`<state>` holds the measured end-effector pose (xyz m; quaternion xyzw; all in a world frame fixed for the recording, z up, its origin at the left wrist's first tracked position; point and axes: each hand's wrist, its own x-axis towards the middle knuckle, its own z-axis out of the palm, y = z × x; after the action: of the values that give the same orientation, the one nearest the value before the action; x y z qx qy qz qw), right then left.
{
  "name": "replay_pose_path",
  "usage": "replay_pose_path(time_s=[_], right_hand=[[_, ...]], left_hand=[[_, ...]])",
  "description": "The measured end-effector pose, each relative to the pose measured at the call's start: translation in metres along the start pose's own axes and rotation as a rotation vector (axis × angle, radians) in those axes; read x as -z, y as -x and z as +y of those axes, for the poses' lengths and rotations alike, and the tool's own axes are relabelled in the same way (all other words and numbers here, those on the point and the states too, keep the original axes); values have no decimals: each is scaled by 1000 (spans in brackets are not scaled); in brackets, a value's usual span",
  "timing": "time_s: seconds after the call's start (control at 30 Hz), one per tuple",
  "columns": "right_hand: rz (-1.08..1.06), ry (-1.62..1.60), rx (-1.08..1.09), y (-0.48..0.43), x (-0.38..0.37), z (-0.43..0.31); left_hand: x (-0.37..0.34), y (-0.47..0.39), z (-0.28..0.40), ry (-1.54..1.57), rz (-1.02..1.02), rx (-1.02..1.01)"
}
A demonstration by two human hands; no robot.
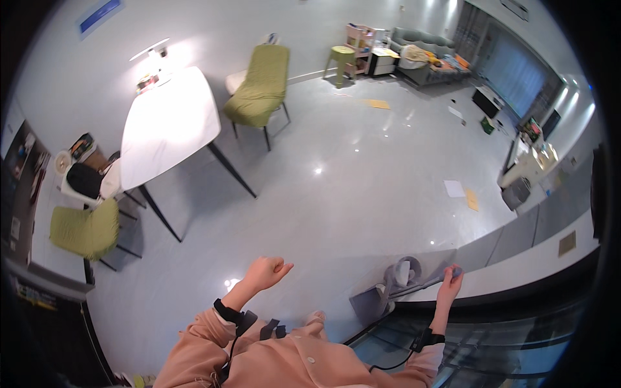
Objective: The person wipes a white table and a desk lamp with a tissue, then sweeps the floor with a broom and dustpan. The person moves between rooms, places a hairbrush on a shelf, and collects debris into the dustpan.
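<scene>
My left hand is curled into a loose fist over the tiled floor, with nothing visible in it. On the right, my right hand has its fingers closed around the upper end of a long grey handle. That handle slants down to the left towards a grey dustpan on the floor. Just behind the handle stands a round grey bin with a white object in it. Whether a broom is clipped to the dustpan, I cannot tell.
A white table with black legs and green-covered chairs stand left. A white sheet and a yellow one lie on the floor. A glass-topped surface borders my right side. A sofa is far back.
</scene>
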<state>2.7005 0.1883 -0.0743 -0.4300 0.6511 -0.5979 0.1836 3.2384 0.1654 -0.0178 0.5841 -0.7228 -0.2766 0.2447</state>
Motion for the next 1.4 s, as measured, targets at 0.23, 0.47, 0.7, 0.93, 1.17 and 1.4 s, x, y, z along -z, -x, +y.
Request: replay_pose_path(time_s=[0.23,0.47,0.7,0.93,1.17,1.4], right_hand=[[-680,-283,142,90,-183,-162],[-1345,-560,173,251,-370,-284],[-1890,-694,386,403,-520,-367],[-2318,-918,162,502,-664,-415],[-2360,-181,-371,531,-802,-441],[-2702,8,-1284,652,-880,-477]], left_hand=[[77,79,-70,24,90,147],[141,151,-178,164,267,39],[187,211,-288,553,-207,602],[268,302,-380,1098,8,937],[331,345,-443,1096,783,1211],[374,337,-558,748,923,1053]])
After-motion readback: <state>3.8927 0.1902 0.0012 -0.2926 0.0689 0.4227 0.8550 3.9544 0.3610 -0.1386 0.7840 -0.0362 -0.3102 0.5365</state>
